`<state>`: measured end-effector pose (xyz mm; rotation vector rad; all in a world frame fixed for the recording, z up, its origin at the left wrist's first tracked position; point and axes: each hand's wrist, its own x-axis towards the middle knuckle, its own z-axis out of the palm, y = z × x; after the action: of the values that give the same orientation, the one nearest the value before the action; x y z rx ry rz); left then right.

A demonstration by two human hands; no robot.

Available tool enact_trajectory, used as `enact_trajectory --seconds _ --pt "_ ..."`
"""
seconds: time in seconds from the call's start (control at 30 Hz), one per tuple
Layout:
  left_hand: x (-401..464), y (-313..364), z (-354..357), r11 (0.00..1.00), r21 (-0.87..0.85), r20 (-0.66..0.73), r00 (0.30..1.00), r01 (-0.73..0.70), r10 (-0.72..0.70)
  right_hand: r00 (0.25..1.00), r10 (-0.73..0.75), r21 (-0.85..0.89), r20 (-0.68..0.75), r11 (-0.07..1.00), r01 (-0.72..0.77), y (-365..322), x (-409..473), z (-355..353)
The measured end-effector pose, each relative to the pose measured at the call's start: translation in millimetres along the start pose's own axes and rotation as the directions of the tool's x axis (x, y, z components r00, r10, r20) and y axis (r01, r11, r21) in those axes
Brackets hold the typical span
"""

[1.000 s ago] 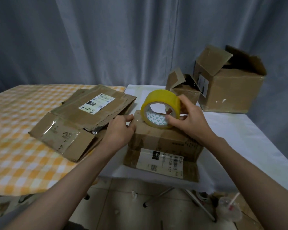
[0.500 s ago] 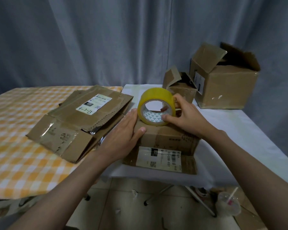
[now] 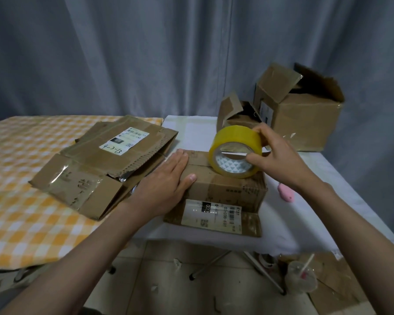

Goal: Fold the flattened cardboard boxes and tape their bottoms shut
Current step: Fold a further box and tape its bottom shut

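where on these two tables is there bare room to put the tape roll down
Bare white cloth lies between the flattened boxes and the small open box, behind the left hand. More runs along the white table's right side, past the pink object. The checkered table's near left is free. The back right corner is crowded.

Grey curtain (image 3: 146,53) behind; checked table (image 3: 21,212), white table (image 3: 328,178), tiled floor (image 3: 168,280)

White table (image 3: 328,178): boxes (image 3: 305,123) (perhaps pink eraser (image 3: 286,193)).
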<state>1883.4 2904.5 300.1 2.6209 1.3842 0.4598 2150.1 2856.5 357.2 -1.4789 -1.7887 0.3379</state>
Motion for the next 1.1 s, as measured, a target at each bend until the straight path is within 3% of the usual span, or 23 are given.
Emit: enact_trajectory --seconds 0.17,0.33,0.5,0.77,0.97,1.1 --pt "2 7 -2 0.987 0.160 0.036 0.999 0.015 -0.021 0.991 0.124 0.061 0.049 0.990 -0.127 5 1 -5" --pt "15 24 -7 0.964 0.257 -0.017 0.998 0.070 -0.068 0.945 0.208 0.256 0.251 0.928 -0.272 14 -7 -11" --pt "39 31 9 0.999 0.037 0.108 0.994 0.003 -0.007 0.948 0.186 0.401 0.257 0.872 -0.280 13 -5 -2" --pt "39 24 20 1.000 0.021 0.097 0.995 0.003 -0.005 0.977 0.199 0.376 0.081 0.901 -0.215 12 -2 8" --pt "35 34 10 0.997 0.058 0.178 0.983 0.046 -0.056 0.965 0.247 0.388 -0.084 0.900 -0.196 22 -9 -24" --pt "35 32 11 0.996 0.078 0.193 0.980 0.042 -0.057 0.977 0.205 0.257 -0.062 0.949 -0.183 29 -16 -41"
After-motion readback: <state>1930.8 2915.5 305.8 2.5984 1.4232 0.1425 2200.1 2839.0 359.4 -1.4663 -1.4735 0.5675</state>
